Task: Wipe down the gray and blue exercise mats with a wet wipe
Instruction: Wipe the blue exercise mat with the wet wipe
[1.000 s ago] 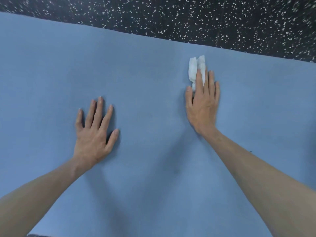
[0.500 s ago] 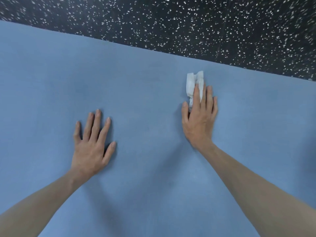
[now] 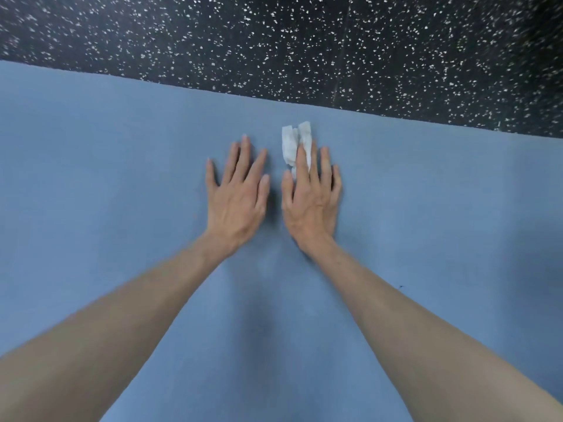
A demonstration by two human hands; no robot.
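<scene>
Head view — right hand (image 3: 310, 205) flat, pressing white wipe (image 3: 293, 144) onto blue mat (image 3: 106, 178); left hand (image 3: 237, 202) flat beside it.

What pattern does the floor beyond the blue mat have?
The floor is black with white speckles, seen in the head view.

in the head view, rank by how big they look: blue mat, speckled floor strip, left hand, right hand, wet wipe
1. blue mat
2. speckled floor
3. left hand and right hand: they look alike, so no ranking between them
4. wet wipe, partly under the right hand's fingers
</scene>
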